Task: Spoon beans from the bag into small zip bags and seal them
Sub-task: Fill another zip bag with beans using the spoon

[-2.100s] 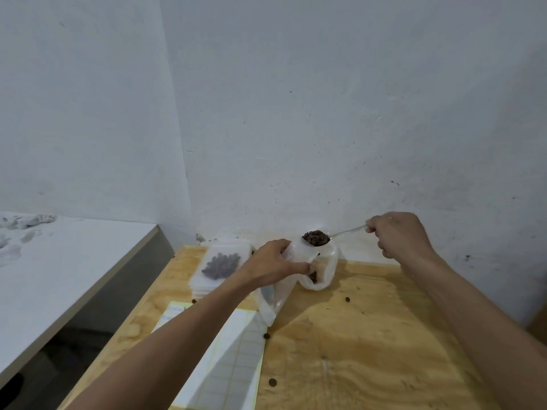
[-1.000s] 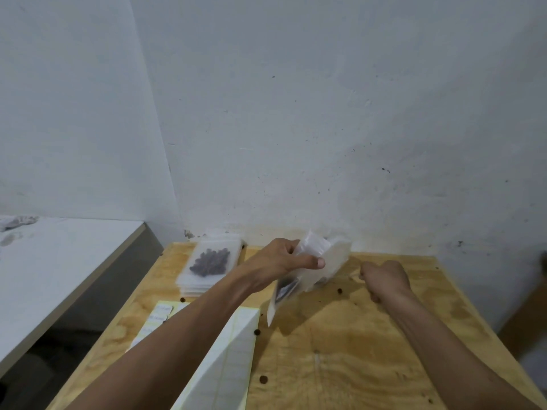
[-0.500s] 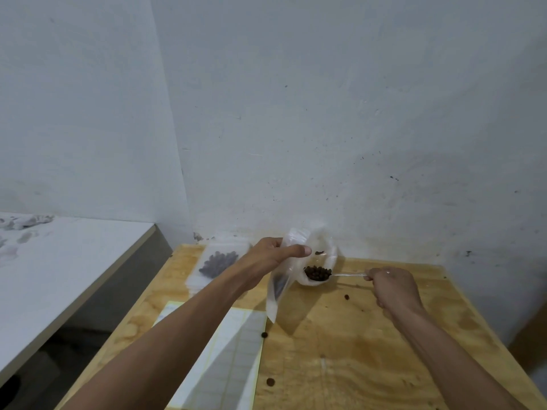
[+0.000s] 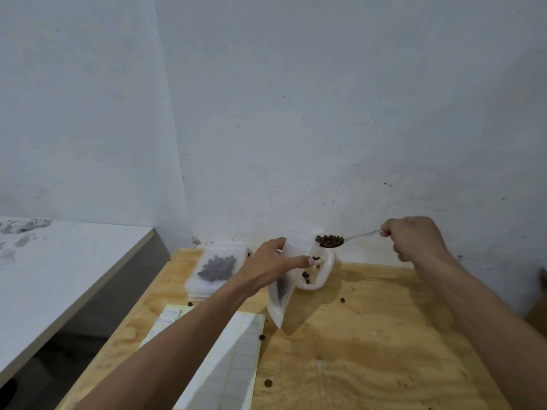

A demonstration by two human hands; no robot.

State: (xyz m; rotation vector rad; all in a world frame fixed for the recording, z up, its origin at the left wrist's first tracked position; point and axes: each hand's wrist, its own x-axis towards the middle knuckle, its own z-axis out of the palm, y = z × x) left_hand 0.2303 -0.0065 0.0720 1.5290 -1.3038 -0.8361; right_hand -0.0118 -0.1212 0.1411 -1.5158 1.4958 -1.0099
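Note:
My left hand (image 4: 270,263) pinches the top of a small clear zip bag (image 4: 279,297), which hangs above the plywood table with a few beans inside. My right hand (image 4: 414,238) grips the handle of a metal spoon (image 4: 349,239). The spoon's bowl is heaped with dark beans (image 4: 329,240) and hovers above the bags, near the wall. Behind the small bag stands the clear bean bag (image 4: 315,276), open at the top, with a few beans left in it.
A stack of zip bags (image 4: 216,269), the top one filled with beans, lies at the table's back left. Label sheets (image 4: 225,365) lie near the front. Loose beans (image 4: 342,299) dot the plywood table (image 4: 370,350). A white counter (image 4: 59,267) stands to the left.
My right hand lifted the loaded spoon out of the bean bag, up and to the right. My left hand keeps holding the small zip bag.

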